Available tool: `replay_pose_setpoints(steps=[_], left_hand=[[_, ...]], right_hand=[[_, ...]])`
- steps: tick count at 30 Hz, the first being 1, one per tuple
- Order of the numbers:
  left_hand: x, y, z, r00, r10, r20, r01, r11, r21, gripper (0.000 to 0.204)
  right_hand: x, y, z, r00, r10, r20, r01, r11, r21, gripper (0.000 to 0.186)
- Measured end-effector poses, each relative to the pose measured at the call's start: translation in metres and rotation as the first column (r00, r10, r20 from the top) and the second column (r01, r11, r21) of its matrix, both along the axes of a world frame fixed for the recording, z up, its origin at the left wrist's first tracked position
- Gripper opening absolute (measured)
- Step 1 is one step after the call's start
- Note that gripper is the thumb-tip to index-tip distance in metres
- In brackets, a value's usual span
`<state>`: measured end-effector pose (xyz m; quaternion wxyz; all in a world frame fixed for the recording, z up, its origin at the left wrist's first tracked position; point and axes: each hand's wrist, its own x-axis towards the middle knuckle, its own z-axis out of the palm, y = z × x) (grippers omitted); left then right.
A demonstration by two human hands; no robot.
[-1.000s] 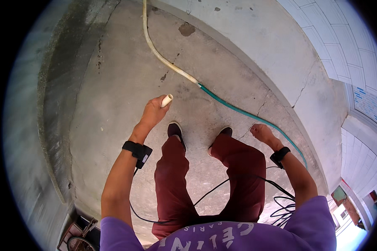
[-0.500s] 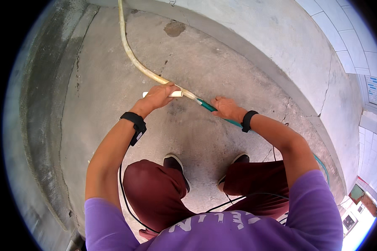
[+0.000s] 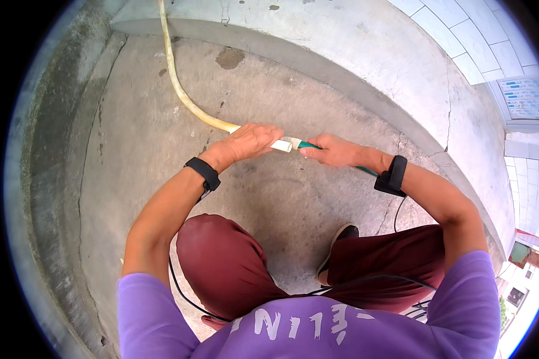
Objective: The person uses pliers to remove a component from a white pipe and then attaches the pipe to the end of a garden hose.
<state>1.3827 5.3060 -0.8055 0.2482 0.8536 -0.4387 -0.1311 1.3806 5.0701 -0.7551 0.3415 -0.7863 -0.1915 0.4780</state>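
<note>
A long pale yellow hose [image 3: 188, 105] curves down from the top of the view to my left hand [image 3: 250, 140]. My left hand is closed round that hose and a short white plastic pipe [image 3: 282, 145], whose open end sticks out past the fingers. Just right of it, the hose's whitish end [image 3: 296, 142] meets a green hose [image 3: 307, 145]. My right hand [image 3: 332, 149] is closed on the green hose close to this joint. The green hose runs back under my right wrist. My fingers hide the middle of the pipe.
Beneath is a cracked concrete floor [image 3: 144, 149], with a low curved wall [image 3: 365, 54] at the far right and a dark raised edge [image 3: 48, 197] at left. Black cables [image 3: 377, 277] lie across my legs. Pale tiles [image 3: 455, 30] cover the upper right.
Both hands have moved to the right. My left hand has slid along the pale hose with the white pipe, nearer the joint. My right hand now closes round the green hose.
</note>
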Motion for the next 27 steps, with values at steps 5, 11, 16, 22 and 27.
replay_pose_setpoints(steps=[5,11,16,22,27], left_hand=[[0.015,0.004,-0.003,0.974,0.082,0.212,-0.058,0.991,-0.117,0.021],[0.013,0.009,-0.002,0.946,0.111,0.305,-0.069,0.987,-0.145,0.013],[0.004,0.16,-0.036,0.743,0.619,0.255,-0.658,0.746,0.106,0.015],[0.034,0.082,0.009,0.872,0.443,0.209,-0.454,0.891,0.003,0.019],[0.043,0.032,0.037,0.921,0.358,0.152,-0.378,0.917,0.125,0.025]], right_hand=[[0.011,0.002,0.005,0.998,-0.054,0.041,0.056,0.998,-0.037,0.04],[0.012,0.004,0.011,0.931,0.099,0.352,-0.082,0.995,-0.062,0.044],[0.014,-0.09,0.063,0.744,-0.288,-0.603,0.5,0.839,0.216,0.036],[0.028,-0.039,0.056,0.939,-0.293,-0.182,0.33,0.915,0.232,0.038],[0.025,-0.026,0.047,0.964,-0.261,-0.046,0.265,0.941,0.212,0.048]])
